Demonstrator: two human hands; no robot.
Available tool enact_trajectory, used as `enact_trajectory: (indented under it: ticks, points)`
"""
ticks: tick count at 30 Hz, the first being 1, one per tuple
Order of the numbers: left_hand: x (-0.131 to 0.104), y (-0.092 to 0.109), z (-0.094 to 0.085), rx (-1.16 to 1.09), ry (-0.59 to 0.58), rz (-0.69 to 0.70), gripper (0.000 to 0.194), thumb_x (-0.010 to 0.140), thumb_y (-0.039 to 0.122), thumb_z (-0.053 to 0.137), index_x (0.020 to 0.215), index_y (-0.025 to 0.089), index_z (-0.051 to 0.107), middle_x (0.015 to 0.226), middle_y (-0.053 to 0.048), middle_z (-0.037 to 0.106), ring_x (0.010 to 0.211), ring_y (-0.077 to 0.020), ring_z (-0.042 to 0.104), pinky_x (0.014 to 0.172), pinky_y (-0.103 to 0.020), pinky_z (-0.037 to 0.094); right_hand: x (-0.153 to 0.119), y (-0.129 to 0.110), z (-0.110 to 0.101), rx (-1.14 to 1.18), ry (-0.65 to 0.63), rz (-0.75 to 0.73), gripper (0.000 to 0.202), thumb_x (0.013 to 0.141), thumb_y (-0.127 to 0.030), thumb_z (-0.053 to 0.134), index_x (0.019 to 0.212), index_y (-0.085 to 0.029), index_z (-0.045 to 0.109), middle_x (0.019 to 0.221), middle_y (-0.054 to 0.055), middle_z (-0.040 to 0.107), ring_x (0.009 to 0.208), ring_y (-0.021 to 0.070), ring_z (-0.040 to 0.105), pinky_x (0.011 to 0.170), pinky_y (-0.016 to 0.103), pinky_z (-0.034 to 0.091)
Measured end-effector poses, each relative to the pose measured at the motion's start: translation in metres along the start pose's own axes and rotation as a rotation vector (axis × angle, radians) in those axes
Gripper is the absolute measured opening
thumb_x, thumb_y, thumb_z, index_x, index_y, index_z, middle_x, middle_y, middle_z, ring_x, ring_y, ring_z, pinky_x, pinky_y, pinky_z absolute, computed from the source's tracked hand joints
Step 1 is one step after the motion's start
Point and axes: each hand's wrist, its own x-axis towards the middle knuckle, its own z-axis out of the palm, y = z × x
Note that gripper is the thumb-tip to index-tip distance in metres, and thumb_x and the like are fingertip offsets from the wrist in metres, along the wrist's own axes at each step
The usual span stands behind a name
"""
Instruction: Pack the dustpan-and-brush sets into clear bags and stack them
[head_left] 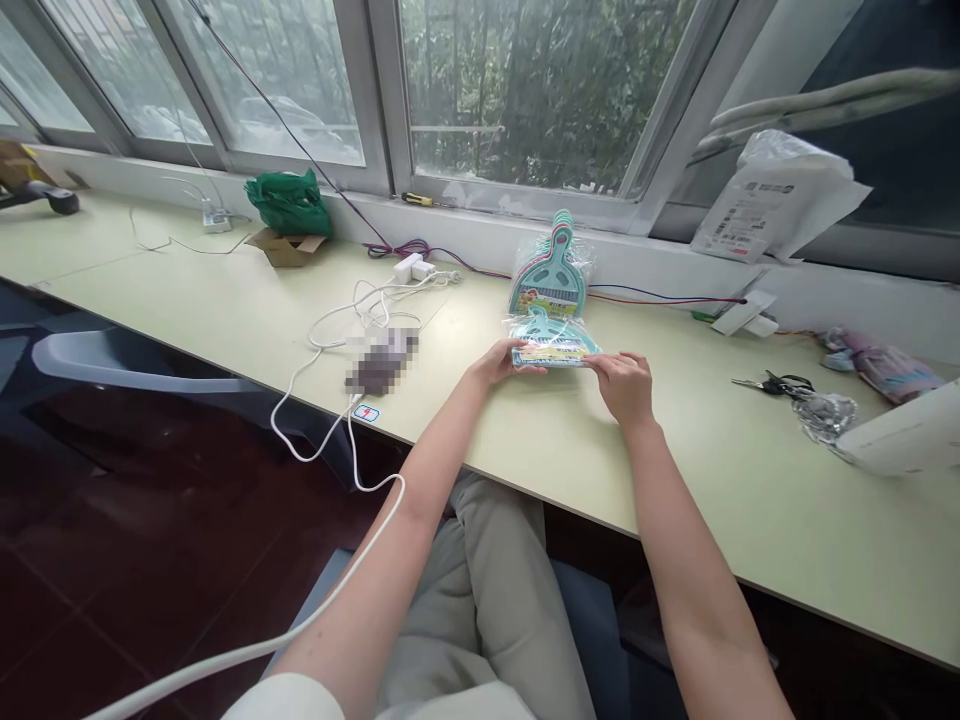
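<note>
A teal brush and dustpan set in clear plastic wrap (pixel 551 345) is held level just above the table. My left hand (pixel 504 362) is closed on its left end, with the thumb on top. My right hand (pixel 621 384) pinches its right end. Right behind it, a stack of similar teal wrapped sets (pixel 553 275) leans upright near the wall, handles up, with a pink edge showing among them.
The pale table (pixel 555 440) carries white cables and a blurred-out item (pixel 382 362) on the left, and a green bag (pixel 289 203) over a cardboard box (pixel 289 250). On the right are keys (pixel 780 384), crumpled foil (pixel 825 415) and a white roll (pixel 904 430).
</note>
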Motion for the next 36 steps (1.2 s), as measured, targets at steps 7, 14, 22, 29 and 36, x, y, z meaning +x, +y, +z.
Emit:
enact_trajectory:
  ticks: [7, 14, 22, 29, 36]
  points:
    - [0.004, 0.002, -0.004, -0.031, 0.071, -0.073, 0.043, 0.084, 0.020, 0.046, 0.125, 0.006, 0.045, 0.104, -0.016, 0.068, 0.092, -0.0243, 0.069, 0.068, -0.030, 0.060, -0.001, 0.000, 0.009, 0.074, -0.052, 0.088, 0.026, 0.093, -0.027, 0.044, 0.086, -0.022, 0.069, 0.080, 0.002, 0.074, 0.063, 0.0147, 0.061, 0.096, 0.035, 0.035]
    - [0.000, -0.003, 0.002, 0.132, -0.080, -0.004, 0.050, 0.079, 0.011, 0.051, 0.128, 0.007, 0.041, 0.111, -0.019, 0.066, 0.086, -0.0257, 0.070, 0.071, -0.037, 0.060, 0.000, 0.006, 0.018, 0.237, 0.067, 0.350, 0.017, 0.083, -0.035, 0.058, 0.079, -0.022, 0.068, 0.080, 0.004, 0.069, 0.081, 0.0208, 0.060, 0.090, 0.040, 0.039]
    - [-0.008, -0.001, 0.018, 0.319, -0.221, 0.139, 0.055, 0.081, 0.029, 0.063, 0.129, 0.018, 0.039, 0.123, -0.018, 0.061, 0.084, -0.0251, 0.071, 0.075, -0.036, 0.057, 0.010, 0.006, 0.013, 0.745, 0.249, 0.635, 0.032, 0.074, -0.050, 0.065, 0.082, -0.019, 0.064, 0.095, 0.006, 0.062, 0.088, 0.0196, 0.058, 0.077, 0.034, 0.049]
    - [-0.011, 0.000, 0.028, 0.410, -0.157, 0.209, 0.071, 0.080, 0.042, 0.065, 0.139, 0.022, 0.033, 0.128, -0.016, 0.058, 0.082, -0.0228, 0.071, 0.076, -0.036, 0.057, 0.014, 0.002, 0.011, 0.948, 0.300, 0.811, 0.041, 0.061, -0.053, 0.075, 0.076, -0.017, 0.067, 0.077, 0.002, 0.065, 0.069, 0.0150, 0.060, 0.064, 0.031, 0.055]
    - [-0.003, -0.011, 0.041, 0.567, -0.078, 0.537, 0.076, 0.068, 0.035, 0.077, 0.136, 0.025, 0.045, 0.128, -0.010, 0.059, 0.097, -0.0195, 0.065, 0.088, -0.035, 0.052, 0.012, 0.016, 0.015, 0.936, 0.514, 0.958, 0.038, 0.059, -0.048, 0.076, 0.076, -0.014, 0.070, 0.074, 0.003, 0.067, 0.070, 0.0151, 0.061, 0.065, 0.032, 0.056]
